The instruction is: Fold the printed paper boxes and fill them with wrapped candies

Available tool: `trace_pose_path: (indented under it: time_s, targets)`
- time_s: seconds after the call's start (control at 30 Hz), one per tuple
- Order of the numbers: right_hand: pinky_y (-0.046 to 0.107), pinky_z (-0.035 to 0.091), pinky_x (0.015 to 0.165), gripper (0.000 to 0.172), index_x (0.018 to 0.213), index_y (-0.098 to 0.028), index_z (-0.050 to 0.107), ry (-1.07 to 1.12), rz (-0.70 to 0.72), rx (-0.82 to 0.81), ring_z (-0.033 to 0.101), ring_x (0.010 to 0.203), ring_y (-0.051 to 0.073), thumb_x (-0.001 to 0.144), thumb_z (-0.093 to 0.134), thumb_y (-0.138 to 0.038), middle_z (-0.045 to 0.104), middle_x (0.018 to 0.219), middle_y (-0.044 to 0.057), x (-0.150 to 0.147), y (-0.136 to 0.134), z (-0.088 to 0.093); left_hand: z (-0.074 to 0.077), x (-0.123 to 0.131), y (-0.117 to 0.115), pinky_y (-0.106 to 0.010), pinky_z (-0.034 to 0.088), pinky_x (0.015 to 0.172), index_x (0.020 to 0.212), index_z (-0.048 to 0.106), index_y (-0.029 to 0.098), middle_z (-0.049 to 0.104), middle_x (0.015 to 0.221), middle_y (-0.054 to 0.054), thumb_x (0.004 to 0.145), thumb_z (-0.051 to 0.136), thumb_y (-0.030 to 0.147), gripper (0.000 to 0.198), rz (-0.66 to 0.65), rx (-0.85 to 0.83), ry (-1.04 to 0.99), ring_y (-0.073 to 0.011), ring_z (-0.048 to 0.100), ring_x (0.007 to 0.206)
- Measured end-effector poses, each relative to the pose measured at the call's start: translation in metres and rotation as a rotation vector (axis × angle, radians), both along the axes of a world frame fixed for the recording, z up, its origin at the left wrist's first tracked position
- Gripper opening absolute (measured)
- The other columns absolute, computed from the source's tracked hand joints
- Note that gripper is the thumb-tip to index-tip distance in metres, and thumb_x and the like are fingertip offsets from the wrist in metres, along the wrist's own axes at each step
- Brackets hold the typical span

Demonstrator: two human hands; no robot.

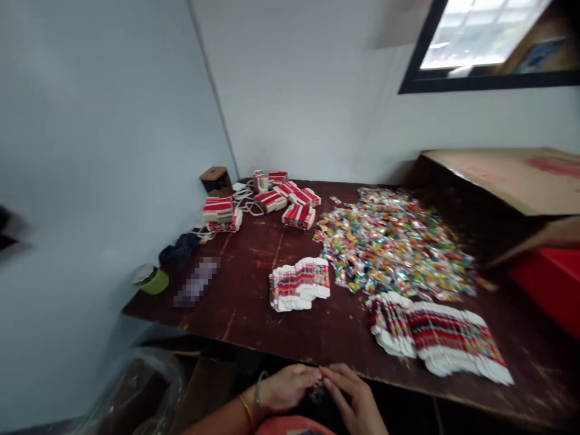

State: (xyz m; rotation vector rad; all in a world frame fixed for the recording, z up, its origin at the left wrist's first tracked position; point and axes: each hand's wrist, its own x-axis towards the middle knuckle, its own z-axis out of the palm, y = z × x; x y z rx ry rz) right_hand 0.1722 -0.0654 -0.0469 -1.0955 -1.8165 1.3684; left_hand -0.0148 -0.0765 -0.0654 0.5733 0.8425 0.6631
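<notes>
My left hand (286, 388) and my right hand (352, 396) meet below the near edge of the dark wooden table (254, 296), fingers curled together around something small and dark that I cannot make out. On the table lies a big heap of colourful wrapped candies (389, 241). A short stack of flat red-and-white printed cards (299, 284) sits left of the heap. A longer fanned row of the same cards (441, 341) lies nearest my right hand. Folded red-and-white boxes (285, 199) are piled at the far end.
A large open cardboard box (502, 181) stands at the right with a red bin (550, 284) below it. A green cup (151, 279), a dark bundle (181, 249) and a small brown box (216, 179) sit along the left edge by the wall. Clear plastic (140, 386) lies below.
</notes>
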Motion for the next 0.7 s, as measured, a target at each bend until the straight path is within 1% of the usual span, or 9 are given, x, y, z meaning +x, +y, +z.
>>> trace_pose_path:
  time_s: [0.07, 0.1, 0.2, 0.27, 0.3, 0.4, 0.5, 0.6, 0.7]
  targets:
    - [0.027, 0.052, 0.080, 0.034, 0.115, -0.025, 0.068, -0.063, -0.011, 0.079, 0.065, 0.088, 0.019, 0.094, 0.044, -0.038, 0.065, 0.097, 0.009, -0.002, 0.000, 0.007, -0.005, 0.001, 0.003, -0.032, 0.036, 0.091, 0.092, 0.072, 0.012, 0.066, 0.083, -0.005, 0.072, 0.068, 0.053, 0.046, 0.036, 0.017, 0.018, -0.0176, 0.055, 0.084]
    - [0.026, 0.051, 0.079, 0.033, 0.114, -0.025, 0.068, -0.092, -0.013, 0.097, 0.065, 0.086, 0.018, 0.095, 0.044, -0.036, 0.065, 0.097, 0.009, -0.003, 0.000, 0.009, -0.007, 0.002, 0.004, -0.033, 0.037, 0.091, 0.093, 0.072, 0.011, 0.067, 0.083, -0.006, 0.072, 0.068, 0.054, 0.049, 0.035, 0.023, 0.036, -0.0186, 0.055, 0.085]
    - [0.026, 0.050, 0.076, 0.029, 0.099, -0.023, 0.074, -0.127, -0.099, 0.086, 0.064, 0.081, 0.017, 0.093, 0.047, -0.035, 0.065, 0.089, 0.006, -0.006, 0.002, 0.011, -0.007, 0.001, 0.006, -0.036, 0.038, 0.094, 0.097, 0.070, 0.010, 0.069, 0.089, -0.008, 0.074, 0.065, 0.055, 0.051, -0.022, 0.065, 0.123, -0.0219, 0.057, 0.090]
    - [0.026, 0.049, 0.076, 0.027, 0.090, -0.021, 0.075, -0.105, -0.177, 0.069, 0.063, 0.080, 0.016, 0.092, 0.051, -0.033, 0.066, 0.085, 0.005, -0.008, 0.004, 0.008, -0.003, -0.002, 0.009, -0.037, 0.037, 0.098, 0.098, 0.070, 0.010, 0.070, 0.094, -0.009, 0.076, 0.063, 0.054, 0.049, -0.069, 0.091, 0.172, -0.0236, 0.058, 0.096]
    - [0.026, 0.049, 0.076, 0.025, 0.089, -0.021, 0.075, -0.094, -0.208, 0.070, 0.063, 0.079, 0.016, 0.092, 0.052, -0.031, 0.067, 0.084, 0.004, -0.009, 0.005, 0.007, 0.000, -0.004, 0.012, -0.037, 0.037, 0.099, 0.097, 0.070, 0.011, 0.070, 0.096, -0.008, 0.076, 0.063, 0.054, 0.048, -0.076, 0.090, 0.199, -0.0244, 0.058, 0.097]
    - [0.024, 0.048, 0.078, 0.022, 0.095, -0.020, 0.073, -0.101, -0.269, 0.125, 0.063, 0.083, 0.014, 0.092, 0.052, -0.028, 0.067, 0.089, 0.004, -0.011, 0.006, 0.003, 0.006, -0.006, 0.019, -0.037, 0.040, 0.098, 0.089, 0.071, 0.013, 0.071, 0.092, -0.007, 0.068, 0.068, 0.056, 0.047, -0.051, 0.048, 0.312, -0.0264, 0.058, 0.098]
    - [0.023, 0.047, 0.080, 0.022, 0.100, -0.019, 0.071, -0.177, -0.306, 0.227, 0.061, 0.087, 0.014, 0.091, 0.053, -0.028, 0.066, 0.092, 0.004, -0.010, 0.008, 0.000, 0.007, -0.004, 0.025, -0.038, 0.044, 0.095, 0.085, 0.069, 0.014, 0.071, 0.084, -0.006, 0.064, 0.071, 0.057, 0.048, -0.061, -0.010, 0.343, -0.0263, 0.060, 0.095]
    - [0.022, 0.045, 0.083, 0.022, 0.099, -0.018, 0.071, -0.270, -0.278, 0.336, 0.060, 0.089, 0.014, 0.091, 0.054, -0.029, 0.066, 0.094, 0.004, -0.005, 0.009, -0.001, 0.000, -0.002, 0.028, -0.038, 0.044, 0.097, 0.082, 0.068, 0.016, 0.070, 0.080, -0.004, 0.061, 0.072, 0.057, 0.046, -0.089, 0.016, 0.401, -0.0272, 0.061, 0.096]
    - [0.023, 0.044, 0.084, 0.024, 0.100, -0.018, 0.069, -0.342, -0.141, 0.460, 0.058, 0.089, 0.014, 0.093, 0.049, -0.030, 0.066, 0.093, 0.003, 0.005, 0.008, -0.001, -0.013, -0.004, 0.030, -0.040, 0.043, 0.100, 0.085, 0.069, 0.016, 0.072, 0.085, -0.006, 0.063, 0.069, 0.057, 0.046, -0.114, 0.139, 0.530, -0.0299, 0.061, 0.103]
